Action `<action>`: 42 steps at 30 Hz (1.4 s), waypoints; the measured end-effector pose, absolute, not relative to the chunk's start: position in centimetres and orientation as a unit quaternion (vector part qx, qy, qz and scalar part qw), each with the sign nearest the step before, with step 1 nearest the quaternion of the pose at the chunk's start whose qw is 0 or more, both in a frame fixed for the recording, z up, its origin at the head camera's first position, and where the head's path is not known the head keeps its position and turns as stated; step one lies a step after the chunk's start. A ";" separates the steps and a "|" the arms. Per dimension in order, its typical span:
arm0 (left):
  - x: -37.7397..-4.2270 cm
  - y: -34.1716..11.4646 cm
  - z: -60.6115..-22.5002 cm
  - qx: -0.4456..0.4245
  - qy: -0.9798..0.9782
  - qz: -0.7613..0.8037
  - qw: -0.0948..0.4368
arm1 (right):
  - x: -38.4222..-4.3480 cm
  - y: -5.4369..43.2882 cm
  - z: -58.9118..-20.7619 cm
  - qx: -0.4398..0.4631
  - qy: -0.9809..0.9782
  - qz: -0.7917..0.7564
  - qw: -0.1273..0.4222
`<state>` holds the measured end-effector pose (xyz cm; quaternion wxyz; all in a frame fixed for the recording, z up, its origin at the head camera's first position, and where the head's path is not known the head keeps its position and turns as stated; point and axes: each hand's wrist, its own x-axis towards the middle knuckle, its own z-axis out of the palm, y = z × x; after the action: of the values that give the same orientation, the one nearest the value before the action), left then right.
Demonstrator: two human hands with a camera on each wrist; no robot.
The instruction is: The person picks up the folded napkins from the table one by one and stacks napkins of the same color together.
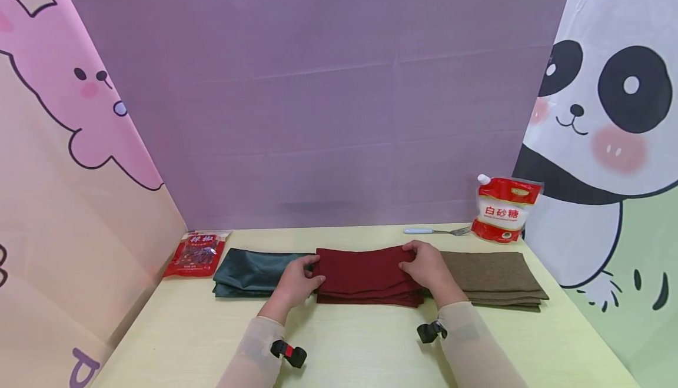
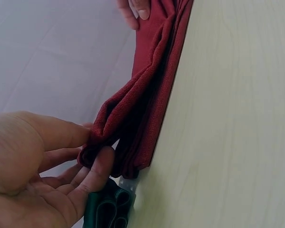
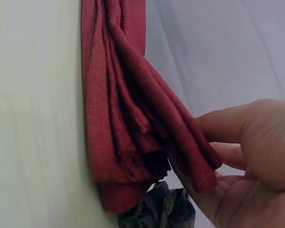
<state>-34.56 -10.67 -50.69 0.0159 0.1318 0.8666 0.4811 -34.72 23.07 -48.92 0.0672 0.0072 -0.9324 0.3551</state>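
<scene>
A dark red folded cloth [image 1: 365,273] lies in several layers at the middle of the table. My left hand [image 1: 296,282] pinches the upper layers at its left end between thumb and fingers. At the opposite end, my right hand [image 1: 430,270] grips the upper layers the same way. Both wrist views show those layers of red cloth [image 2: 126,99] raised at the ends, with a gap over the lower folds [image 3: 102,137]. A shiny dark green folded cloth [image 1: 254,267] sits beside my left hand, and a brown folded cloth [image 1: 498,273] beside my right.
A red packet of dried chillies [image 1: 196,254] lies at the back left. Toward the back right are a fork [image 1: 436,231] with a pale handle and a red-and-white spouted sugar pouch [image 1: 502,210]. A purple backdrop [image 1: 328,111] rises behind the pale table [image 1: 349,347].
</scene>
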 end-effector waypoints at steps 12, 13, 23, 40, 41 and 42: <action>-34.5 -10.8 -50.5 0.131 0.864 0.485 0.021 | -34.5 23.1 -48.5 0.010 -0.942 0.325 0.082; -34.5 -10.8 -50.6 0.132 0.865 0.484 0.021 | -34.5 23.1 -48.4 0.011 -0.943 0.321 0.084; -34.5 -10.6 -50.6 0.123 0.875 0.468 0.004 | -34.4 23.4 -48.3 0.011 -0.954 0.285 0.089; -34.3 -10.4 -50.6 0.130 0.885 0.447 -0.027 | -34.1 23.8 -48.3 0.002 -0.961 0.261 0.095; -34.3 -10.4 -50.6 0.131 0.885 0.447 -0.027 | -34.2 23.8 -48.4 0.003 -0.960 0.264 0.095; -34.3 -10.4 -50.6 0.132 0.885 0.446 -0.027 | -34.2 23.8 -48.5 0.004 -0.959 0.266 0.094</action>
<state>-34.26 -10.37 -50.57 -0.0266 0.1324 0.8850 0.4456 -34.18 23.82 -48.45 0.0942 0.0037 -0.9593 0.2661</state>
